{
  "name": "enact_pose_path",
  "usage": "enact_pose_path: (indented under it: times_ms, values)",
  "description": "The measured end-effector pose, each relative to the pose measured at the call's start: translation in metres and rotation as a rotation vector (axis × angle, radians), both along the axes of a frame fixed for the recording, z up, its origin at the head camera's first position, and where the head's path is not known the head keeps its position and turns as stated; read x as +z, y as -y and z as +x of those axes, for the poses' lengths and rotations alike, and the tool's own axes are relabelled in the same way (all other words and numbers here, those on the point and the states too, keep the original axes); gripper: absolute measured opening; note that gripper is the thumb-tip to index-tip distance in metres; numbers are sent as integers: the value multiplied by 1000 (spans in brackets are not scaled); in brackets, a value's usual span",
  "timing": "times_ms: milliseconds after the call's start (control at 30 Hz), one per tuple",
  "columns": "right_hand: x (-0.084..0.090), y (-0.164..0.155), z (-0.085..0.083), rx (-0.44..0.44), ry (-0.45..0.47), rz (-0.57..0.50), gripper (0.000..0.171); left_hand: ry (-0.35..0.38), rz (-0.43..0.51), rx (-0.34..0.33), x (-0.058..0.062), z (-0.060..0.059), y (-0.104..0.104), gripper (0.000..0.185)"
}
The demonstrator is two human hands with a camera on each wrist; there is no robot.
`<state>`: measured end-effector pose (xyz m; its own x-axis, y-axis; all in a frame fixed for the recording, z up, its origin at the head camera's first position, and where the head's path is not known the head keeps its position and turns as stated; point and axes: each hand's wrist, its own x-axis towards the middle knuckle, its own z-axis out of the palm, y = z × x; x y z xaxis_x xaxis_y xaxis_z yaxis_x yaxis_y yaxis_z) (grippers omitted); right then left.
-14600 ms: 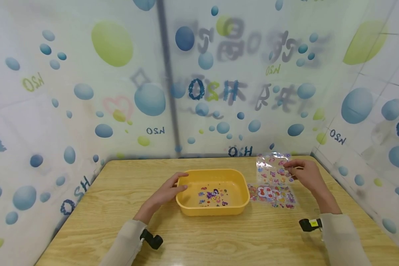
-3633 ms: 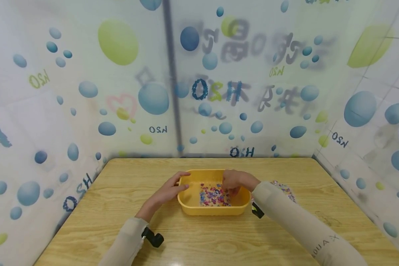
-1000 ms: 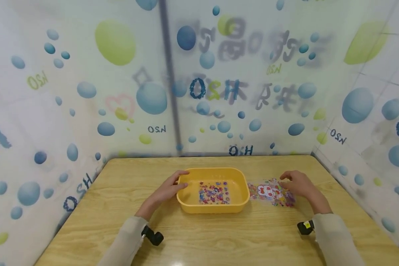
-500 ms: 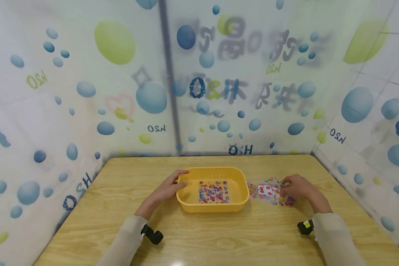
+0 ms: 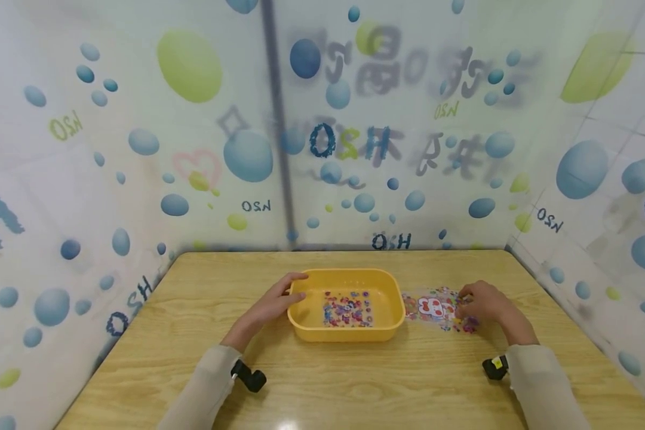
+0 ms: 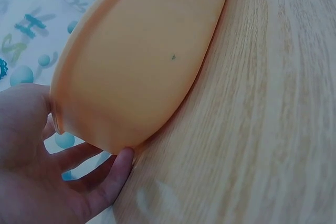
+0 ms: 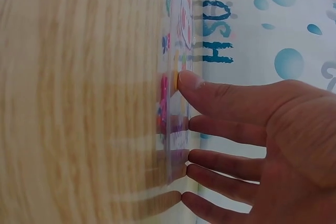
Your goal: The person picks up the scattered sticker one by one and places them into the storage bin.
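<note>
A yellow plastic tub [image 5: 346,327] stands mid-table with a colourful sticker sheet [image 5: 347,309] lying flat in it. My left hand [image 5: 273,303] grips the tub's left end, thumb on the rim; in the left wrist view the left hand [image 6: 58,171] wraps the corner of the tub [image 6: 142,51]. To the right of the tub lie clear sticker sheets [image 5: 432,307] on the table. My right hand [image 5: 481,304] rests on their right end. In the right wrist view the right hand [image 7: 186,129] touches the sticker sheets [image 7: 176,51] with straight fingertips [image 7: 186,81].
The wooden table [image 5: 355,382] is walled on three sides by a bubble-printed plastic curtain [image 5: 247,161]. A grey pole [image 5: 276,119] shows behind it. Small black cameras sit at my left wrist [image 5: 249,379] and right wrist [image 5: 493,367].
A sticker sheet now lies in the tub where my right hand laid it. That hand has gone back to the sheets on the right and drawn slightly inward on them. Left hand unmoved.
</note>
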<state>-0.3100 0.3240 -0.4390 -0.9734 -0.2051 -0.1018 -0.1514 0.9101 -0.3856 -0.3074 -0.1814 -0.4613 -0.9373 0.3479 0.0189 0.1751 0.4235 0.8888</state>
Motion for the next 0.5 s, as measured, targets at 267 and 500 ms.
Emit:
enact_pose_path:
  times_ms: [267,500]
  values:
    - [-3,-1,-1,24,-36,1,48,-3,12,9,-1,0,-1,46]
    - [0,2,1,-13,-19,19,46,-4,17,16,-1,0,-4,46]
